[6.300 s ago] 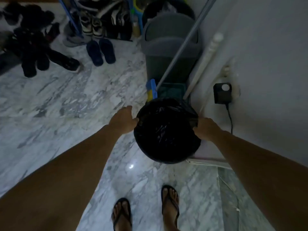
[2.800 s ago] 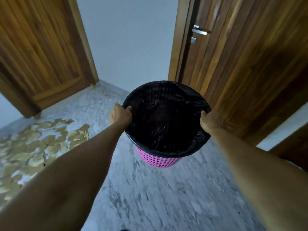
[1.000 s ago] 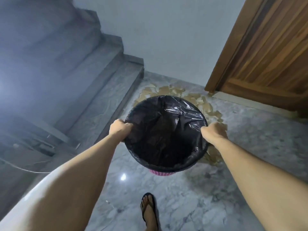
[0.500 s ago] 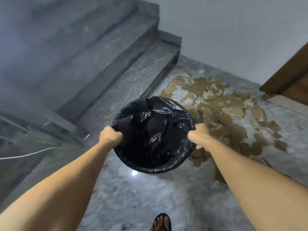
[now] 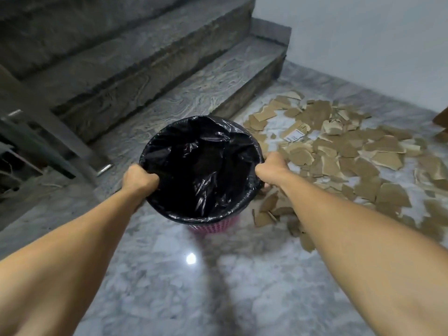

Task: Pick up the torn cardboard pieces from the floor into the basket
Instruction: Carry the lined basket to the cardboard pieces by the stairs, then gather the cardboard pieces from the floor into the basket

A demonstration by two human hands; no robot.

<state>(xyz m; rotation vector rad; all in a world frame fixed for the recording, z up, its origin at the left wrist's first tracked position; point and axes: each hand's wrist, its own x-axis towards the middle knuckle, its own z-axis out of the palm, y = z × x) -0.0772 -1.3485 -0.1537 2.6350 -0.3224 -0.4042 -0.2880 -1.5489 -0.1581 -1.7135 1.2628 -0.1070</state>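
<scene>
Left hand and right hand each grasp the rim of the pink perforated plastic basket (black-bag-lined), beside torn brown cardboard pieces on the marble floor.

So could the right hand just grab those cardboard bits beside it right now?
Probably not yet. The right hand grips the rim of the basket, as does the left hand. The cardboard pieces lie bare on the floor just past it, so letting go should free the way.

Pink basket with black bag inside, upright, open, nothing seen in it. Brown torn cardboard pieces spread flat on floor, just right of basket.
</scene>
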